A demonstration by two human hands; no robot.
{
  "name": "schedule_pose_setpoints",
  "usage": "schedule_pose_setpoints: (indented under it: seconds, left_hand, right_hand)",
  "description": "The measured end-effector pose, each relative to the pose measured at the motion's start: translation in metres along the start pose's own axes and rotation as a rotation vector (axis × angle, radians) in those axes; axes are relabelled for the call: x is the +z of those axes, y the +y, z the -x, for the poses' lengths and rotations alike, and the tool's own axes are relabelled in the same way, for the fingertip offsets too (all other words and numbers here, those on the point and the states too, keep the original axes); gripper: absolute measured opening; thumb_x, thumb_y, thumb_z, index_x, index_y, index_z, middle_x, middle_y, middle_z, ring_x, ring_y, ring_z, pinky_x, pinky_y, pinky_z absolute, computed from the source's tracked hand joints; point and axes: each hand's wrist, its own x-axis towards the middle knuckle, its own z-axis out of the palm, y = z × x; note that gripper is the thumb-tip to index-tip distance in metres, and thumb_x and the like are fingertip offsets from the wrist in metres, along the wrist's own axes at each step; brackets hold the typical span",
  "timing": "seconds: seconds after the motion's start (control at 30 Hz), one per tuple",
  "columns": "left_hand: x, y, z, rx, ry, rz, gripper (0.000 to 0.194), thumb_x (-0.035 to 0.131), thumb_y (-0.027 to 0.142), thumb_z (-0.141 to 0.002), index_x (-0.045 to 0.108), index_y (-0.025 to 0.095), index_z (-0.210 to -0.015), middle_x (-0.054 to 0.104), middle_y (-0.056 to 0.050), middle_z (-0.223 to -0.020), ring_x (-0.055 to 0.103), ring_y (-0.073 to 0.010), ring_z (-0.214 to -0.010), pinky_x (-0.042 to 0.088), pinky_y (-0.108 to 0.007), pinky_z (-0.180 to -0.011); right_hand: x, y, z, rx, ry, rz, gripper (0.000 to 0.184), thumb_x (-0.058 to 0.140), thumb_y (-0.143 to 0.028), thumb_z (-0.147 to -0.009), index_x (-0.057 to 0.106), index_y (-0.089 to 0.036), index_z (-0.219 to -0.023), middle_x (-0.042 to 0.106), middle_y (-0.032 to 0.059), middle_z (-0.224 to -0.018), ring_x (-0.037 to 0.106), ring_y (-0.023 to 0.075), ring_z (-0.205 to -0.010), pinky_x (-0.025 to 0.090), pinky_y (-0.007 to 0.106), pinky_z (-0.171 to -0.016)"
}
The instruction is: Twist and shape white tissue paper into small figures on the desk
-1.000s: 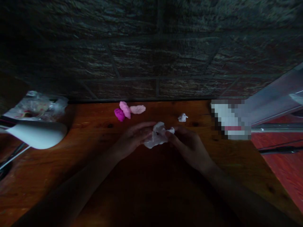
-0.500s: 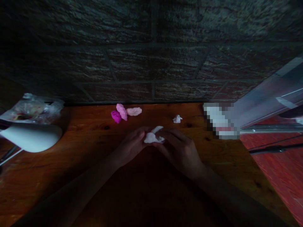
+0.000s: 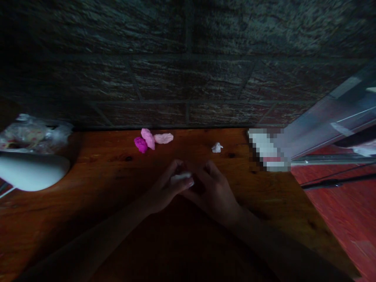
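Dark, rough-faced block wall (image 3: 188,78) is standing behind a brown wooden bench (image 3: 102,176). Above the middle of the bench, the person's left hand (image 3: 161,196) is holding a small white piece (image 3: 178,178), its grip clasping it with the thumb lying across the near side. The right hand (image 3: 216,194) is meeting the left at the piece, fingers bent; whether its own grip is pinching the piece, one cannot tell. Beyond the hands, a magenta lump (image 3: 140,145), a pink lump (image 3: 148,138) and a pale pink lump (image 3: 163,138) are lying side by side in contact, while a white lump (image 3: 216,148) is sitting well apart to their right. At the left edge, a smooth white object (image 3: 35,172) is lying before crumpled clear plastic (image 3: 55,135); at the right, a pixelated pale object (image 3: 268,150) is resting near the wall
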Motion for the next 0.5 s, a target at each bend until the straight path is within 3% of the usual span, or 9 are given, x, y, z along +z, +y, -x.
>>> schedule_pose_setpoints:
  seconds: [0.13, 0.23, 0.37, 0.43, 0.5]
  left_hand:
    - [0.003, -0.003, -0.004, -0.095, 0.013, 0.278, 0.066, 0.087, 0.044, -0.072, 0.057, 0.025, -0.129, 0.066, 0.0, -0.095, 0.063, -0.0145, -0.083, 0.047, -0.024, -0.073]
    - [0.0, -0.003, -0.005, -0.108, -0.048, 0.282, 0.066, 0.095, 0.041, -0.06, 0.069, 0.019, -0.117, 0.07, -0.003, -0.093, 0.065, -0.0154, -0.081, 0.048, -0.024, -0.071]
    - [-0.007, 0.001, -0.005, -0.113, -0.052, 0.214, 0.055, 0.098, 0.032, -0.055, 0.075, 0.016, -0.103, 0.074, -0.004, -0.088, 0.066, -0.0157, -0.078, 0.049, -0.025, -0.068]
    - [-0.01, 0.005, -0.005, -0.109, -0.029, 0.177, 0.049, 0.097, 0.028, -0.056, 0.076, 0.016, -0.099, 0.074, -0.004, -0.085, 0.066, -0.0146, -0.074, 0.049, -0.024, -0.066]
    - [-0.013, 0.009, -0.007, -0.11, 0.015, 0.15, 0.041, 0.095, 0.03, -0.059, 0.075, 0.015, -0.091, 0.073, -0.003, -0.079, 0.063, -0.0122, -0.064, 0.046, -0.023, -0.057]
  right_hand:
    - [0.01, -0.006, -0.002, -0.114, 0.08, 0.032, 0.019, 0.067, -0.036, -0.094, 0.073, -0.017, -0.094, 0.067, 0.0076, -0.086, 0.062, 0.0194, -0.078, 0.051, 0.031, -0.065]
    - [0.016, -0.01, -0.005, -0.164, 0.122, 0.092, 0.017, 0.066, -0.033, -0.095, 0.072, -0.019, -0.088, 0.067, 0.0071, -0.08, 0.059, 0.0225, -0.078, 0.047, 0.036, -0.066]
    - [0.011, -0.012, -0.003, -0.193, 0.088, 0.084, 0.014, 0.067, -0.032, -0.094, 0.074, -0.019, -0.097, 0.068, 0.0079, -0.083, 0.059, 0.0249, -0.081, 0.049, 0.039, -0.068]
    - [0.002, -0.011, 0.0, -0.197, 0.072, 0.026, 0.029, 0.07, -0.033, -0.093, 0.07, -0.02, -0.118, 0.071, 0.0089, -0.095, 0.061, 0.0252, -0.089, 0.053, 0.04, -0.077]
    - [-0.006, -0.009, 0.002, -0.12, 0.113, -0.05, 0.038, 0.071, -0.034, -0.092, 0.065, -0.023, -0.128, 0.07, 0.0062, -0.091, 0.062, 0.0227, -0.085, 0.054, 0.037, -0.074]
